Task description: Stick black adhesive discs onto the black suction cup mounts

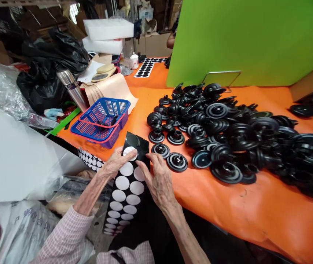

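A black sheet with rows of white round stickers [122, 183] hangs over the near table edge, its lower end dropping toward my lap. My left hand [116, 161] grips its upper left side, thumb pressed on a white disc [129, 153] near the top and fingers partly hidden. On the opposite edge is my right hand [160, 179], its thumb lying over the sheet and its index finger at the border; the other fingers curl beside it. Just beyond, several black ringed discs with raised centres [177, 161] lie on the orange tabletop [200, 198].
A large pile of black disc parts [228, 128] covers the table's right half. At left stands a blue basket [101, 113] with a pink handle, near a steel thermos [71, 86]. A green panel [244, 40] rises behind the pile. Another sticker sheet [144, 68] lies farther back.
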Demonstrator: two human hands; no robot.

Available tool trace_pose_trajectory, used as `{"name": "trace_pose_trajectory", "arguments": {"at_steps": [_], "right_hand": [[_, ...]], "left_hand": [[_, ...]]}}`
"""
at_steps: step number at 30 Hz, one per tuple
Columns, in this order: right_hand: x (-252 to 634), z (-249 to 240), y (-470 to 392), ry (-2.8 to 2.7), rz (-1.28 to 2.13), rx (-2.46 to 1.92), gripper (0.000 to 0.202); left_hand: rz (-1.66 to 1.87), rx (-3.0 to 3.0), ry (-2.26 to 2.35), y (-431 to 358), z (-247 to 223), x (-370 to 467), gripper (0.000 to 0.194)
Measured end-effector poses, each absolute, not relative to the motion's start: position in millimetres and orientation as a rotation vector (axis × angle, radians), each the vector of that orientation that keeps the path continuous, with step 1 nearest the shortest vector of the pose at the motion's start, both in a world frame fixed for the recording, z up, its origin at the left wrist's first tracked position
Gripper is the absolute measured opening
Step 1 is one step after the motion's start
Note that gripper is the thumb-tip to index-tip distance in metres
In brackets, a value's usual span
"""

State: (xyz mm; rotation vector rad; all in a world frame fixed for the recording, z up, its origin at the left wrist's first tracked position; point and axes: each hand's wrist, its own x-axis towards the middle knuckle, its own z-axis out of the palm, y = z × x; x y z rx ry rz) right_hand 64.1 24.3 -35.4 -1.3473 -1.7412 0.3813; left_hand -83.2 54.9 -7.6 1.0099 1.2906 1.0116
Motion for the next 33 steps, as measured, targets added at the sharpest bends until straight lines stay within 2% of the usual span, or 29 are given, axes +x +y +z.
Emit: {"name": "trace_pose_trajectory", "arguments": {"at_steps": [8,14,16,18,22,26,28,31,33], "right_hand": [[68.1,-35.5,24.7,-1.598,0.417,-1.448,0.032],[86.2,-33.3,7.6,-1.449,0.468,-1.401,0.025],[86.8,-38.8,-1.2,-1.465,0.458,-1.374,0.022],[85.3,-46.2,-7.8,-1.477,0.401,-1.345,0.021],[85.6,-51.5,-13.8,-1.523,0.518,-1.228,0.019],[94.8,-42.8,-12.5,-1.274,0.957,-1.229,0.034],[98.7,-38.8,-9.7,-1.061,1.086,-1.284,0.032],[102.6,-34.4,-5.5,-0.909,1.076,-1.316,0.030],[106.7,-30.5,-4.4,-0.826,0.989,-1.342,0.031]], "left_hand": [[0.944,1.050,1.342,57.0,-13.3,-88.3,0.036],[1.064,1.526,1.931,58.5,-9.5,-82.0,0.041],[1.156,1.634,2.059,49.3,-3.0,-70.8,0.034],[1.067,1.595,1.875,37.2,4.1,-58.6,0.024],[0.782,1.119,1.289,22.9,13.9,-42.3,0.028],[0.879,0.963,1.268,23.1,15.0,-36.0,0.026],[0.879,0.999,1.231,22.6,13.3,-33.1,0.022],[0.775,1.183,1.246,25.1,14.0,-29.8,0.025],[0.825,1.383,1.456,35.4,18.3,-28.4,0.026]]}}
